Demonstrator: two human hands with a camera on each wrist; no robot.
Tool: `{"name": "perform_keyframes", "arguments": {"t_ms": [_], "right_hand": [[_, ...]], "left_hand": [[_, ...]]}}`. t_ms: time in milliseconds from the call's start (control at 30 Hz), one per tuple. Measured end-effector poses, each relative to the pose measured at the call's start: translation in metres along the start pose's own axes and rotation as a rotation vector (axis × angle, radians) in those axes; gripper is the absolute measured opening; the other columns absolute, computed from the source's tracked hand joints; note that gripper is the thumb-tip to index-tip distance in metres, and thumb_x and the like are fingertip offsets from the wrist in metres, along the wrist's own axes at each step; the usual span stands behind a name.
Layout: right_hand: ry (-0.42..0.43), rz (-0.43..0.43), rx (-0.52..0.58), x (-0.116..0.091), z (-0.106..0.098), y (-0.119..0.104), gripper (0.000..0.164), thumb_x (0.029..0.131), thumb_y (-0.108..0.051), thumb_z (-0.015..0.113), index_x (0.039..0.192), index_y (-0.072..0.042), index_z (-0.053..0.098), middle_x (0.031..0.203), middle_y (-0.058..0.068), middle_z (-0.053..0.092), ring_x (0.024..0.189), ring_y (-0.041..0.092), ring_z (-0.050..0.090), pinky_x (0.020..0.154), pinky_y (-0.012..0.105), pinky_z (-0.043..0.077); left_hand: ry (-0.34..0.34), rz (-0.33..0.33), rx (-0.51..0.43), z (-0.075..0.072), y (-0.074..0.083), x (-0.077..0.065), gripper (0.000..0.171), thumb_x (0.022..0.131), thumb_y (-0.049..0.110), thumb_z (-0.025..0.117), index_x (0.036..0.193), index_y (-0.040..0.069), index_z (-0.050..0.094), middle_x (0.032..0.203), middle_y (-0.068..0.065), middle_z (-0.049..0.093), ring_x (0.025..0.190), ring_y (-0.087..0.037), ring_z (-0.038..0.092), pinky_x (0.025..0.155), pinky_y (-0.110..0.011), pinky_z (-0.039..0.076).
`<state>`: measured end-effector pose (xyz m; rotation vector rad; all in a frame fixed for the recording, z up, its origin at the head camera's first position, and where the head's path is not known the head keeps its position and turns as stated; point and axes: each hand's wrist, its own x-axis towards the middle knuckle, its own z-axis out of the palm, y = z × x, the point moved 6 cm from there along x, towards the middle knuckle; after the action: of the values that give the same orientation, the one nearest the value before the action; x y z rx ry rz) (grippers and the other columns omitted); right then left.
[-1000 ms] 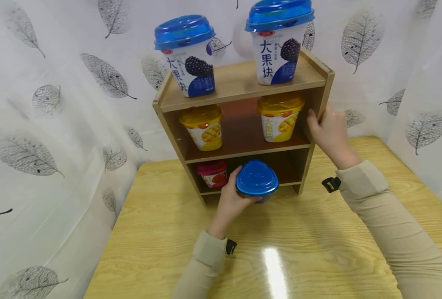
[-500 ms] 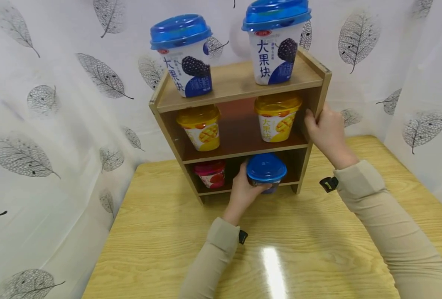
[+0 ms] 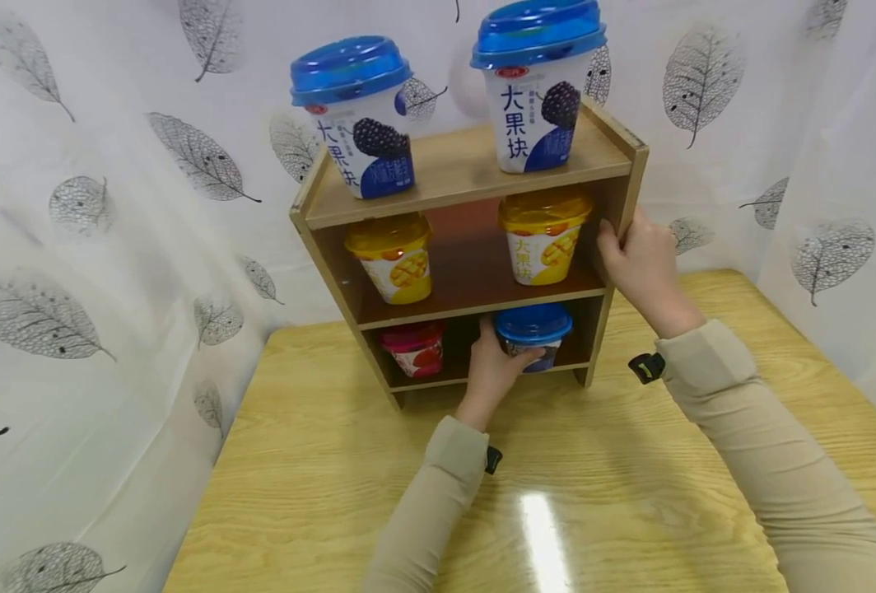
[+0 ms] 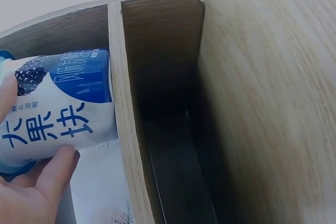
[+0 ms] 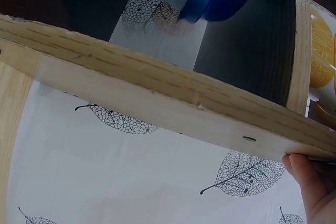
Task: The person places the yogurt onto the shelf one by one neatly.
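In the head view, my left hand (image 3: 491, 362) holds a blue-lidded yogurt cup (image 3: 534, 324) at the right of the lowest tier of a small wooden shelf (image 3: 449, 165). The left wrist view shows the cup's white side (image 4: 50, 114) with blue lettering and a blackberry picture, fingers and thumb on either side of it. Its base is right at the tier's board (image 4: 119, 77). My right hand (image 3: 647, 268) grips the shelf's right side panel (image 5: 157, 87) at middle-tier height, its thumb on the inner face and the other fingers mostly hidden behind.
Two blue-lidded cups (image 3: 371, 123) stand on top of the shelf, and two yellow-lidded cups (image 3: 549, 239) on the middle tier. A pink-lidded cup (image 3: 413, 350) sits at the lower left. The wooden table (image 3: 319, 469) stretches in front; a leaf-print curtain (image 3: 112, 272) hangs around.
My left hand has moved the blue-lidded cup from in front of the lowest tier right and inward onto it, and the cup has become more upright. My right hand keeps its grip on the panel.
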<state>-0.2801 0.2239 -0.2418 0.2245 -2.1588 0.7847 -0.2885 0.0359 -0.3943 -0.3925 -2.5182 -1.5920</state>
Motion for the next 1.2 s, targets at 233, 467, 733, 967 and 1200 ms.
{"name": "perform_keyframes", "arguments": {"t_ms": [233, 467, 733, 967, 1200], "right_hand": [[0.004, -0.010, 0.004, -0.001, 0.002, -0.002, 0.026, 0.087, -0.012, 0.048, 0.094, 0.013, 0.052, 0.078, 0.031, 0.059, 0.063, 0.045, 0.055, 0.054, 0.051, 0.043], [0.000, -0.027, 0.009, 0.000, 0.008, -0.006, 0.025, 0.088, -0.012, 0.048, 0.093, 0.012, 0.052, 0.075, 0.030, 0.059, 0.061, 0.044, 0.056, 0.051, 0.050, 0.043], [-0.042, 0.023, 0.070, 0.001, 0.011, -0.001, 0.030, 0.088, -0.016, 0.049, 0.103, 0.010, 0.050, 0.083, 0.030, 0.059, 0.067, 0.041, 0.055, 0.057, 0.048, 0.043], [-0.066, 0.116, 0.302, -0.021, 0.001, -0.003, 0.068, 0.087, -0.023, 0.046, 0.139, -0.003, 0.008, 0.139, 0.017, 0.025, 0.126, 0.024, 0.026, 0.103, 0.033, 0.019], [0.050, -0.287, 0.148, -0.080, 0.001, -0.040, 0.061, 0.089, -0.041, 0.041, 0.120, 0.012, 0.042, 0.127, 0.029, 0.035, 0.119, 0.042, 0.029, 0.099, 0.052, 0.018]], "left_hand": [[0.008, 0.009, 0.018, 0.002, -0.001, 0.005, 0.086, 0.071, 0.034, 0.072, 0.136, 0.008, 0.021, 0.124, -0.014, 0.047, 0.111, -0.023, 0.047, 0.088, -0.036, 0.041], [-0.008, -0.016, 0.005, 0.000, -0.006, 0.004, 0.089, 0.072, 0.034, 0.071, 0.138, 0.008, 0.017, 0.128, -0.014, 0.042, 0.115, -0.024, 0.043, 0.091, -0.037, 0.039], [0.001, 0.018, 0.036, -0.021, -0.011, -0.013, 0.076, 0.081, 0.036, 0.062, 0.137, 0.007, 0.021, 0.129, -0.014, 0.041, 0.116, -0.024, 0.041, 0.088, -0.039, 0.040], [-0.005, 0.097, 0.185, -0.048, -0.006, -0.040, 0.067, 0.086, 0.047, 0.049, 0.136, 0.007, 0.029, 0.133, -0.013, 0.038, 0.119, -0.025, 0.038, 0.094, -0.040, 0.034], [-0.003, 0.273, 0.518, -0.067, 0.002, -0.064, 0.059, 0.090, 0.045, 0.042, 0.133, 0.004, 0.036, 0.132, -0.013, 0.040, 0.121, -0.027, 0.035, 0.096, -0.041, 0.032]]}}
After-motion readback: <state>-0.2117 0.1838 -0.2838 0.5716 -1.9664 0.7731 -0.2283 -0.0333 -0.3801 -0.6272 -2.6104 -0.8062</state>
